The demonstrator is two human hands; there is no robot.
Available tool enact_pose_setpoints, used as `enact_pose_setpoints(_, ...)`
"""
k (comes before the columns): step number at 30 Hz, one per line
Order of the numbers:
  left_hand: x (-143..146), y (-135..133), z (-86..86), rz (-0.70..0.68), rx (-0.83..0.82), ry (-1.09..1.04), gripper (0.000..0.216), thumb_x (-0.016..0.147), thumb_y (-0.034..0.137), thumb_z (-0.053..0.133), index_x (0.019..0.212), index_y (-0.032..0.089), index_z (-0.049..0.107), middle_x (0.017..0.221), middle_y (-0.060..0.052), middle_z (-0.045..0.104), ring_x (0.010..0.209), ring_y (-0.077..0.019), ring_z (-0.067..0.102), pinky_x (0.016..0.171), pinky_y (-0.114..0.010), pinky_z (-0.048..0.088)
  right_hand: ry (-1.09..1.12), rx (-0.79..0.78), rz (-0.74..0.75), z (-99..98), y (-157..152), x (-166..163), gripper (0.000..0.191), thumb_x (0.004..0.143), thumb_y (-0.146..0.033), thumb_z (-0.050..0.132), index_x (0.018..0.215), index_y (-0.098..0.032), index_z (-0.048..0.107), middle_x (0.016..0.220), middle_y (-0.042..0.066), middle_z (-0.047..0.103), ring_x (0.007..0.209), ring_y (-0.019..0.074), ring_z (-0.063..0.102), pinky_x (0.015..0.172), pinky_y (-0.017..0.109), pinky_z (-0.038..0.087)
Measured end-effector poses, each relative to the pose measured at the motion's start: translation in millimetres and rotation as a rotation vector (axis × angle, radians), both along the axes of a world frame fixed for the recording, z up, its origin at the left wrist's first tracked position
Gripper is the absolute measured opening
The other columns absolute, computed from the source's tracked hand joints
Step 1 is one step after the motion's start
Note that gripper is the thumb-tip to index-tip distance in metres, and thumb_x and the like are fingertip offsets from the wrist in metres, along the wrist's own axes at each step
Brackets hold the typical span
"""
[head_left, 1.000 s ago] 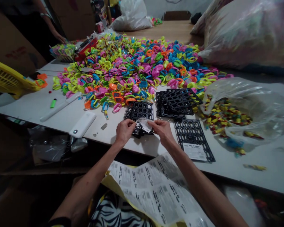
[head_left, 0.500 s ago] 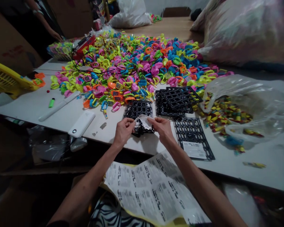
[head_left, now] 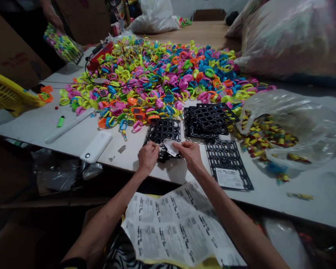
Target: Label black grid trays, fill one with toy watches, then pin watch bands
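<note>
The person's right hand (head_left: 190, 154) pinches a label (head_left: 171, 150) between narrowly closed fingers (head_left: 181, 146). The left hand (head_left: 148, 156) has its fingers drawn together just off the label's nine o'clock edge; whether they grip anything cannot be told. The label is over the near end of a black grid (head_left: 164, 131) on the worktop (head_left: 280, 200). From it, a sheet (head_left: 168, 228) of labels lies at six o'clock, a labelled grid (head_left: 225, 158) at four, piled grids (head_left: 206, 119) at one.
</note>
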State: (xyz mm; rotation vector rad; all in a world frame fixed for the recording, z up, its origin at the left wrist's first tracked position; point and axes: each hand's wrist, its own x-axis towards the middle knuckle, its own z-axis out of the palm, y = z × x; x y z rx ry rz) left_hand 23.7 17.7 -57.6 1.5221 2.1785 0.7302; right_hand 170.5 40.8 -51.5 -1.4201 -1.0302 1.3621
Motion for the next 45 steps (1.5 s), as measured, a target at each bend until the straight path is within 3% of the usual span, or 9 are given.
enact_pose_setpoints(3, 1.8, -0.4, 3.4, -0.047, 0.059, -0.054, 0.021, 0.084, 0.037, 0.050, 0.076, 0.020, 0.059, 0.063, 0.001, 0.064, 0.061, -0.0140, 0.057, 0.054, -0.023, 0.033, 0.007, -0.006, 0.000, 0.3, 1.3, -1.1, 0.034, 0.054, -0.043, 0.070, 0.047, -0.015, 0.052, 0.042, -0.005, 0.041, 0.044, 0.0065, 0.028, 0.043, 0.023, 0.019)
enact_pose_setpoints(10, 5.5, 4.7, 4.1, -0.041, -0.094, -0.075, 0.011, 0.071, 0.026, 0.061, 0.079, 0.020, 0.057, 0.060, 0.002, 0.062, 0.059, -0.0151, 0.057, 0.054, -0.023, 0.033, -0.023, -0.001, 0.008, -8.1, 6.7, -0.9, 0.033, 0.054, -0.044, 0.069, 0.048, -0.015, 0.053, 0.043, -0.005, 0.042, 0.044, 0.0068, 0.030, 0.043, 0.022, 0.020)
enact_pose_setpoints(16, 3.1, 5.5, 4.8, -0.066, -0.131, -0.066, 0.017, 0.069, 0.031, 0.064, 0.079, 0.020, 0.057, 0.059, 0.003, 0.060, 0.058, -0.0145, 0.056, 0.053, -0.022, 0.032, -0.299, 0.058, 0.070, -23.0, 12.4, 1.7, 0.035, 0.057, -0.047, 0.063, 0.047, -0.016, 0.053, 0.043, -0.004, 0.042, 0.045, 0.0084, 0.034, 0.044, 0.022, 0.022)
enact_pose_setpoints(20, 1.3, 6.1, 3.3, -0.097, -0.102, -0.066, 0.020, 0.080, 0.038, 0.054, 0.084, 0.020, 0.059, 0.058, 0.002, 0.061, 0.059, -0.0146, 0.058, 0.054, -0.022, 0.033, -0.494, 0.054, 0.110, -22.1, 12.1, 0.6, 0.033, 0.059, -0.048, 0.059, 0.049, -0.017, 0.058, 0.043, -0.003, 0.045, 0.046, 0.0105, 0.039, 0.045, 0.023, 0.023)
enact_pose_setpoints(24, 4.6, -0.3, 5.8, -0.141, -0.069, 0.094, 0.028, 0.086, 0.036, 0.048, 0.107, 0.020, 0.056, 0.067, -0.002, 0.066, 0.068, -0.0183, 0.063, 0.059, -0.024, 0.037, -0.590, 0.024, 0.118, -15.2, 9.6, -1.7, 0.031, 0.061, -0.048, 0.057, 0.050, -0.018, 0.058, 0.044, -0.003, 0.047, 0.047, 0.0119, 0.042, 0.044, 0.023, 0.022)
enact_pose_setpoints(29, 5.2, -7.4, 9.3, -0.155, -0.042, 0.385, 0.036, 0.089, 0.036, 0.041, 0.122, 0.024, 0.050, 0.078, -0.008, 0.070, 0.075, -0.0238, 0.065, 0.065, -0.029, 0.039, -0.608, 0.009, 0.143, -10.0, 6.6, -5.3, 0.028, 0.061, -0.043, 0.057, 0.049, -0.018, 0.056, 0.043, -0.003, 0.045, 0.047, 0.0114, 0.042, 0.044, 0.023, 0.023)
enact_pose_setpoints(36, -8.7, -4.8, 4.6, -0.101, -0.094, 0.189, 0.032, 0.085, 0.029, 0.046, 0.116, 0.024, 0.056, 0.071, -0.002, 0.068, 0.073, -0.0194, 0.064, 0.062, -0.025, 0.038, -0.478, 0.112, 0.092, -19.9, 5.4, -7.4, 0.032, 0.062, -0.046, 0.056, 0.049, -0.017, 0.055, 0.045, -0.003, 0.046, 0.048, 0.0110, 0.042, 0.044, 0.022, 0.024)
enact_pose_setpoints(45, -6.1, -6.7, 4.8, -0.109, -0.115, 0.322, 0.036, 0.085, 0.040, 0.048, 0.117, 0.024, 0.053, 0.080, -0.005, 0.070, 0.079, -0.0226, 0.065, 0.065, -0.027, 0.039, -0.250, 0.211, 0.000, -2.2, 8.4, -10.6, 0.035, 0.061, -0.048, 0.061, 0.049, -0.016, 0.051, 0.048, -0.004, 0.042, 0.048, 0.0087, 0.034, 0.046, 0.022, 0.025)
